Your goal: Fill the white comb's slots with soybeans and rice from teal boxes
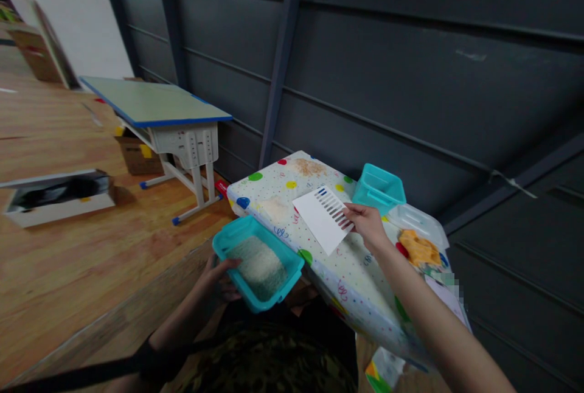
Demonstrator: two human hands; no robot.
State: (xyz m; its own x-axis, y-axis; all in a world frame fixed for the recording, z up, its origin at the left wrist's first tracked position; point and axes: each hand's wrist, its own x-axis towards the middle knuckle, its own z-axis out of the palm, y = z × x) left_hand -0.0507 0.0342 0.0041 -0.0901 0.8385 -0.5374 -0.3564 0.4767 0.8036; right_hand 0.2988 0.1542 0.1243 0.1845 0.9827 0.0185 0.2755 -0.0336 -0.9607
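My left hand [223,277] grips the near-left side of a teal plastic container [292,265], its thumb over the rim. White grains that look like rice [260,264] lie inside it. The container is held beside the table's edge. My right hand [365,222] pinches the right edge of a white paper card [319,226] printed with dark stripes, held just over the table. Left of the card is a small heap of pale grains [274,207], and beyond it a patch of brown grains [309,166].
The table's spotted cloth [328,286] also bears a second teal container [378,189], a clear plastic lid [422,222] and an orange cloth [420,249]. A dark panelled wall [387,89] stands behind. To the left are a desk [159,101] and an open white box [64,204].
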